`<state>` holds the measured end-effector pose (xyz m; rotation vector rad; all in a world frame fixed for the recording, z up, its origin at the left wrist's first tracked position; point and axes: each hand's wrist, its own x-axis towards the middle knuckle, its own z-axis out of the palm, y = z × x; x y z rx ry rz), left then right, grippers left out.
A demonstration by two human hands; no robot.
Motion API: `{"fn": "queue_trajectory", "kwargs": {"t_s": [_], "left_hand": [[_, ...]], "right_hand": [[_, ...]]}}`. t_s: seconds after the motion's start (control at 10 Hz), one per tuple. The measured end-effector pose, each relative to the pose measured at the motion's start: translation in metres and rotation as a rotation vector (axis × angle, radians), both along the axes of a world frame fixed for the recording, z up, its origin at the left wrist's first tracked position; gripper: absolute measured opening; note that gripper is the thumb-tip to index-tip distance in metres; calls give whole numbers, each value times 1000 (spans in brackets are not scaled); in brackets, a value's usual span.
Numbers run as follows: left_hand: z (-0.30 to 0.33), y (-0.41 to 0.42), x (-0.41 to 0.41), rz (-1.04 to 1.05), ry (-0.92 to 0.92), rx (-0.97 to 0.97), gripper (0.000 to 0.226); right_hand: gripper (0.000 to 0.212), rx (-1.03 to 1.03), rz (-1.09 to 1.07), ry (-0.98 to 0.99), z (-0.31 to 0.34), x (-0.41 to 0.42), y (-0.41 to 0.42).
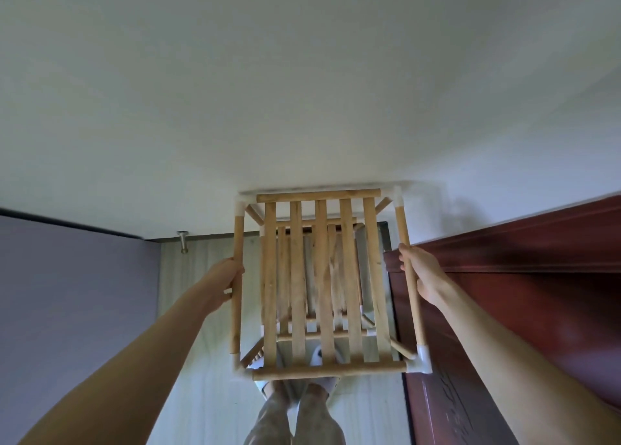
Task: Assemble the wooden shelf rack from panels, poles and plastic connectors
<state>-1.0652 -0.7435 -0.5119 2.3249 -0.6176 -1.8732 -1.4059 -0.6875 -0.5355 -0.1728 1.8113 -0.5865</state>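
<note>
Gripping rack [322, 283] poles, feet half-hidden

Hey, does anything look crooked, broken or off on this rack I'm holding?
Nothing stands out. The rack looks whole: slats parallel, white connectors at the visible corners. Your left hand and right hand each grip a side pole.

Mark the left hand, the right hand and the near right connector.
left hand [225, 281]: head view, knuckles round left pole.
right hand [421, 273]: head view, back of hand.
near right connector [421, 360]: head view, white corner piece.
</note>
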Motion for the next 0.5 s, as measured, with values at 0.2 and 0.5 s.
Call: {"fn": "queue_trajectory", "kwargs": {"t_s": [0.2, 0.5], "left_hand": [[52, -2, -5, -132, 29, -110, 46], [247, -20, -29, -703, -172, -742, 31]], "right_hand": [[51, -79, 252, 0, 67, 18, -10], [28, -450, 558, 265, 283, 72, -45]]}}
